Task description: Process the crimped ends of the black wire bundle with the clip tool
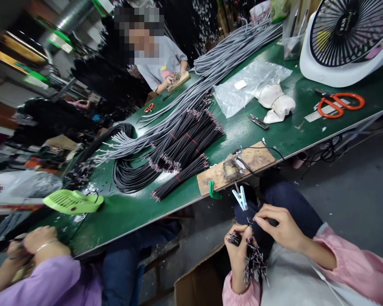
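The left hand is curled shut around a bundle of short black cables, gripped near its upper end, while the right hand comes in from three o'clock with thumb and forefinger pinched together on a single cable tip at the top of the bundle. The bundle sits low in the picture, at about five o'clock, held over the person's lap below the table edge. Its long axis runs roughly from twelve to six o'clock, tilted a little toward five; the stripped red-and-white wire ends fan out downward past the left wrist. Held upright like this, the fist appears to keep the cables gathered so the other hand can pick one out — that is a judgement from the grip.

Just above the hands, at twelve o'clock, a pale blue clip hangs at the edge of the green table, beside a wooden board carrying a small metal fixture. Further up, toward eleven o'clock, lie stacks of black cables tied with red bands, and long grey cables running away toward one o'clock. Orange scissors and a white fan sit at two o'clock. At eight o'clock a co-worker's hands in lilac sleeves work — what they hold is unclear.
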A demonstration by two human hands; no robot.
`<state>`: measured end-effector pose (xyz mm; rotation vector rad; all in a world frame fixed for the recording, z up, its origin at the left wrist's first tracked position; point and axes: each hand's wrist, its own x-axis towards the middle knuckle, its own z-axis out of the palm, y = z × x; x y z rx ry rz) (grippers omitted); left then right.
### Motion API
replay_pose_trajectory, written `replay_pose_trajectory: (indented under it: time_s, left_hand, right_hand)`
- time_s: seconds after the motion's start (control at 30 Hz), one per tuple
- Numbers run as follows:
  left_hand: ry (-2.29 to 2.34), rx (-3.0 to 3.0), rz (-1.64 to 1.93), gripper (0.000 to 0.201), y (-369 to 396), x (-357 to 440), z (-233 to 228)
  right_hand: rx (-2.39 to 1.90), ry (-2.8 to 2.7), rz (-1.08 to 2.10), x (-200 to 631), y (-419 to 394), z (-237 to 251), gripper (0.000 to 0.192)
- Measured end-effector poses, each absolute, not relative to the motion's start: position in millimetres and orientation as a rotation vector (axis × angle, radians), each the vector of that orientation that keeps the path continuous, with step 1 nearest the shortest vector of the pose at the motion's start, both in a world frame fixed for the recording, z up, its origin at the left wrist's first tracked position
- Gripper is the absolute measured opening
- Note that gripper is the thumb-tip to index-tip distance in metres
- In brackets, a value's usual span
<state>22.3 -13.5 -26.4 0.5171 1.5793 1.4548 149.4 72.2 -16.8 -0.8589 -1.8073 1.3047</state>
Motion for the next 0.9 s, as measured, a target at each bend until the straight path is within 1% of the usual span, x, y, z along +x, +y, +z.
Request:
replay_pose_trajectory:
  time_s: [0.13,0.27,0.43,0.63,0.77,0.9]
  left_hand:
    - [1.517,0.609,1.412,0.022,-12,21,-23]
    - [1.559,0.651,1.382,0.023,-10,20,-20]
    - [1.572,0.641,1.38,0.019,-10,21,-21]
    - [1.552,0.603,1.404,0.021,-11,18,-26]
    - [1.557,0.579,1.442,0.018,-10,19,-27]
    - [1.535,0.576,1.497,0.017,-7,20,-23]
  right_hand:
    - [-0.804,-1.809,1.392,148,72,-14,0.016]
    - [-0.793,-1.774,1.405,145,71,-12,0.015]
    - [-0.817,-1.786,1.411,145,74,-8,0.015]
    - [-0.824,-1.821,1.458,150,81,-11,0.014]
    - [-0.784,-1.778,1.407,150,74,-14,0.017]
    - [-0.742,-1.769,1.446,147,63,-15,0.023]
